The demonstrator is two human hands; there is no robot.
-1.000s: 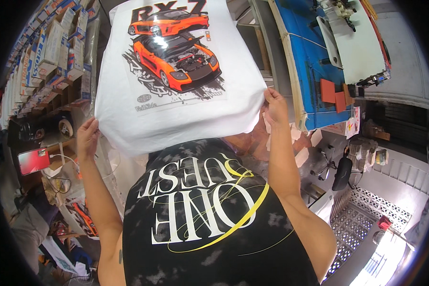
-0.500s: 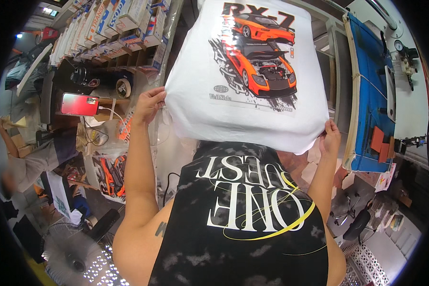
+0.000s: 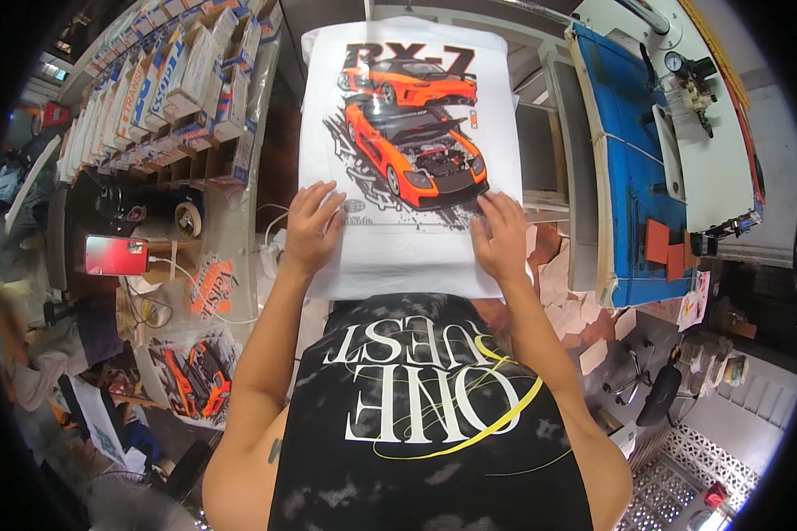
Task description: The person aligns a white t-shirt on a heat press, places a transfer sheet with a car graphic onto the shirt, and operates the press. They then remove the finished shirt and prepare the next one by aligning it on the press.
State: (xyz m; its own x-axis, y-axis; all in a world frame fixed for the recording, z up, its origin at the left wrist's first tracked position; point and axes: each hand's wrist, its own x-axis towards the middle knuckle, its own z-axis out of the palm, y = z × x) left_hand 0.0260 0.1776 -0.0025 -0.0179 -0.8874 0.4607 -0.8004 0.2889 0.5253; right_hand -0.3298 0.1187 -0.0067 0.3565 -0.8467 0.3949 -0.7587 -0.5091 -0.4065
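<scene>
A white T-shirt [image 3: 390, 265] lies spread in front of me, hanging toward my waist. Its print [image 3: 416, 146] shows two orange sports cars with dark lettering above them. My left hand [image 3: 315, 228] rests on the cloth at the print's lower left corner, its fingers stretched out. On the opposite side my right hand [image 3: 502, 232] lies on the shirt beside the front car's bumper, fingers extended too. Neither hand grips the fabric. The surface beneath the shirt is mostly hidden.
To the left, a red phone [image 3: 117, 255] with a white cable stands near stacked long boxes [image 3: 173, 93]. A printed car sheet [image 3: 195, 376] lies lower down. At right are a blue padded board [image 3: 629, 177] and a pressure gauge [image 3: 675, 62].
Both hands have let go of the shirt's lower side edges and moved inward onto its front. The shirt now lies flatter and straighter, lower in the view.
</scene>
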